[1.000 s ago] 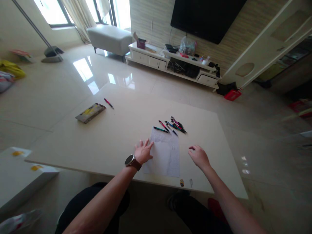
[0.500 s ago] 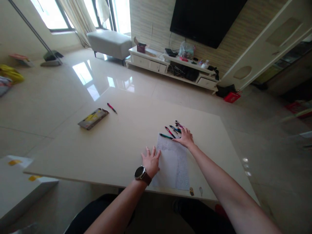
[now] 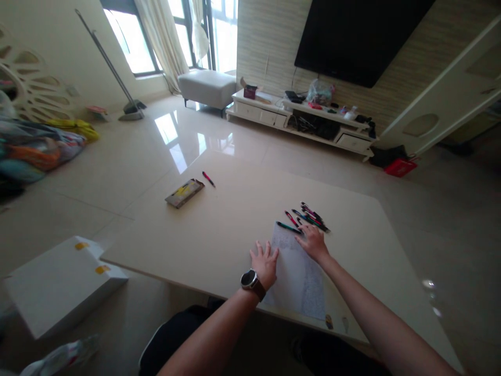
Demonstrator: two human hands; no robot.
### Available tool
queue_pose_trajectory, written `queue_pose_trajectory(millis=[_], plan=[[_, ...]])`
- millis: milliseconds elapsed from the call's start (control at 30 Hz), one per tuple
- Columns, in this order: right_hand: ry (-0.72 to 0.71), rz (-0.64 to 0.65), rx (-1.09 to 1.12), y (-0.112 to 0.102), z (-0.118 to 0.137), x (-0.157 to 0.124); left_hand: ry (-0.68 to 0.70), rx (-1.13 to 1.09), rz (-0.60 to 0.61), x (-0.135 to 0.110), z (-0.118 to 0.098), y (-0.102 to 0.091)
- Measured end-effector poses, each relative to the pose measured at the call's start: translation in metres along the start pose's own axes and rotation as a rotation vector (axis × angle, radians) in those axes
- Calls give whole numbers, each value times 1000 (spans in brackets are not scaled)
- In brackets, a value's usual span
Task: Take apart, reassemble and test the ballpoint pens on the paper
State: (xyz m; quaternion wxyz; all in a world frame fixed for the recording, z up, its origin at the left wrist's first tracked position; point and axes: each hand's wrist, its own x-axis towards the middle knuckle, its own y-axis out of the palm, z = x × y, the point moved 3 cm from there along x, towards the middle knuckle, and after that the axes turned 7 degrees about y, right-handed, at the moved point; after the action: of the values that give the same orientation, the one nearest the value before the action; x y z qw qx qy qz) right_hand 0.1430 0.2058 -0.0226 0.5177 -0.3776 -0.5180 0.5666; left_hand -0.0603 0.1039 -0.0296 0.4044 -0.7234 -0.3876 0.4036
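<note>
My left hand (image 3: 265,262) lies flat with fingers spread on the beige table (image 3: 219,230), at the left edge of a written sheet of paper (image 3: 301,279). A dark watch (image 3: 249,279) is on that wrist. My right hand (image 3: 313,243) rests at the sheet's far edge, its fingers bent down toward the near end of a loose pile of several coloured pens (image 3: 312,216). A teal pen (image 3: 287,227) lies just left of those fingertips. The back of my right hand hides whether it grips a pen.
A flat yellow-and-grey box (image 3: 185,192) and a red pen (image 3: 209,179) lie at the table's far left. Two small bits (image 3: 329,321) sit at the front edge. A white box (image 3: 58,282) stands on the floor to the left. A TV stand (image 3: 305,117) and bench (image 3: 206,87) line the far wall.
My right hand reached from the table's right side to the pens, then drew back slightly to the sheet's far edge. My left hand stayed flat beside the paper. The view swung left.
</note>
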Motion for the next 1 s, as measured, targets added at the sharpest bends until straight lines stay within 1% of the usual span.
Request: queue_pose_trajectory(millis=[67,100,167,200,233,267,333,367,400,433,467,500,533,600,633,667,700,733,800,833,867,900,933,1000], plan=[[-32,-50,85,-22,10,-8,-7,-33,10,-4,-6,-8],[-60,-86,143,-39,17,-13,-5,-61,20,-9,-11,-14],[-139,-180,285,-84,35,-25,44,-146,34,-31,-24,-32],[-176,-223,352,-112,44,-33,107,-216,34,-48,-32,-42],[-208,-251,400,-141,53,-42,210,-309,29,-69,-41,-52],[-248,-282,420,-171,62,-52,316,-415,14,-94,-49,-61],[-298,-374,401,-229,76,-74,426,-604,-40,-147,-56,-71],[-303,-433,392,-253,79,-86,407,-648,-79,-172,-54,-70],[-298,-477,385,-274,81,-99,347,-647,-124,-196,-50,-65],[-283,-511,376,-289,81,-113,258,-608,-185,-218,-42,-58],[-270,-531,358,-299,79,-126,208,-551,-212,-237,-34,-48],[-259,-535,330,-305,74,-140,168,-479,-236,-255,-24,-37],[-252,-525,292,-305,67,-155,123,-386,-268,-270,-14,-26],[-233,-456,204,-294,45,-184,9,-180,-380,-297,7,-9],[-209,-401,169,-283,29,-201,-56,-92,-443,-309,16,-3],[-153,-329,151,-267,10,-218,-127,-31,-503,-320,24,3],[-79,-259,140,-249,-10,-236,-180,-1,-532,-328,31,8],[1,-186,123,-228,-30,-256,-187,1,-550,-334,34,13],[188,-52,67,-182,-64,-299,-186,-14,-568,-339,34,17],[288,0,36,-159,-77,-320,-192,-21,-570,-339,32,18],[363,58,15,-139,-86,-340,-200,-31,-569,-339,28,17],[401,117,-1,-122,-91,-358,-208,-46,-563,-339,24,17],[425,150,-35,-109,-94,-374,-206,-70,-556,-342,20,17],[463,157,-87,-98,-95,-395,-180,-144,-537,-358,16,22]])
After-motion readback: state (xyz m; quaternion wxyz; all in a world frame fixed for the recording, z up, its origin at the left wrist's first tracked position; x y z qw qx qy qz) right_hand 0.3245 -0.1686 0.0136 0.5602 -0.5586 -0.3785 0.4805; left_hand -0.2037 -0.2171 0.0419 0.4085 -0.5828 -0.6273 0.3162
